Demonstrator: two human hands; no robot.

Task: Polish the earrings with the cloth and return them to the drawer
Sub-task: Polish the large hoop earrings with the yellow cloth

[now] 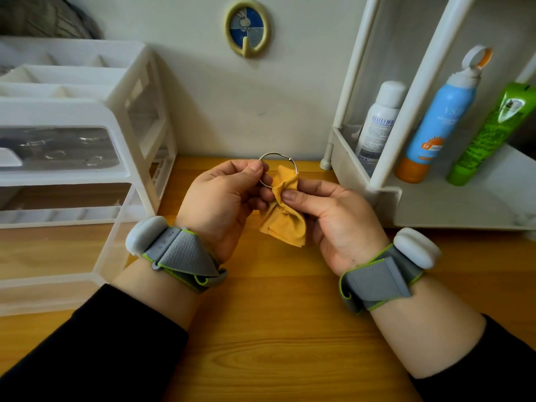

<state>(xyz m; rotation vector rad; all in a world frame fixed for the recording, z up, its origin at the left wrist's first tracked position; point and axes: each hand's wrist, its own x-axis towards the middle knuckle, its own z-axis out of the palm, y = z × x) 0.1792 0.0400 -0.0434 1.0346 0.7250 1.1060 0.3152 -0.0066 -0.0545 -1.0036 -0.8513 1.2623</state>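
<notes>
In the middle of the frame, two hands are up over a wooden table (275, 329). The left hand (220, 198) pinches a big silver hoop earring (275, 153) between its thumb and curled fingers. The right hand (333, 221) pinches a yellow cloth (285, 227) with its thumb and first finger. The cloth is squeezed around the lower right side of the hoop, and the rest of the cloth hangs down between the hands. Both wrists wear grey bands with green edges.

At the left stands a white drawer box (87, 111). Its bottom clear drawer (58, 256) is pulled out. At the right, a white rack (435, 210) holds a white spray can (377, 123), a blue sunscreen bottle (441, 117) and a green tube (490, 132). A round yellow hook (247, 27) with a rabbit picture is on the wall at the top.
</notes>
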